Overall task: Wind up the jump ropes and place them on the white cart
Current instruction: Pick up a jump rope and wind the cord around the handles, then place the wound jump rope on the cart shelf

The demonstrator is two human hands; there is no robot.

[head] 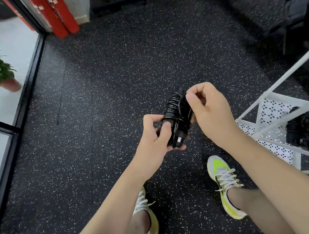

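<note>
I'm at the tail end of winding this jump rope point(176, 116): cord's already coiled tight round the handles, bundle held mid-air over the speckled floor point(113, 74), approx frame centre. My left hand point(156, 136) grips the bundle's lower end, thumb pressed across the front, fingers curled under it, so it's closed round the thing, not loose. My right hand point(208, 109) is at 1 o'clock from the left, thumb + forefinger pinching the last bit of cord near the top of the bundle, other fingers curled in; a loose loop runs down the side from that pinch. Looks to me like the step in hand is securing the free end, i.e. tucking or wrapping it so the coils don't spring off. Next move prob calls for keeping the left grip firm while the right pulls the loop snug, then swinging the whole lot over to the white cart point(267, 122), which sits at 3 o'clock from the hands, close by. Another wound rope point(300, 130) already lies on its perforated shelf, so there's a spot beside that one. Risk, imo: letting go too soon and the stiff cord uncoils. My shoes point(224, 182) are below, at 6 o'clock.
</note>
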